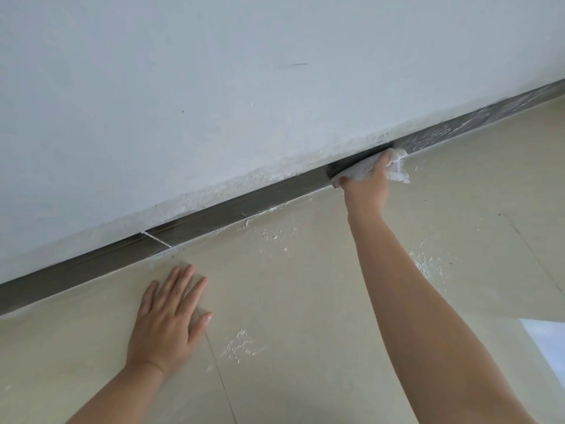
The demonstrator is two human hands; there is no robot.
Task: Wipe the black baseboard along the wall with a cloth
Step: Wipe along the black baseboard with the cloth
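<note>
The black baseboard (244,203) runs diagonally from lower left to upper right along the foot of the white wall (214,87). My right hand (368,185) grips a white cloth (397,166) and presses it against the baseboard. To the right of the cloth the baseboard is streaked with white dust; to the left it looks dark and plain. My left hand (171,319) lies flat on the beige floor tiles with fingers spread, a short way out from the baseboard.
Beige floor tiles (305,301) carry patches of white plaster crumbs near the baseboard and between my arms. A white chip mark crosses the baseboard at the left. A bright patch of light falls on the floor at the right edge.
</note>
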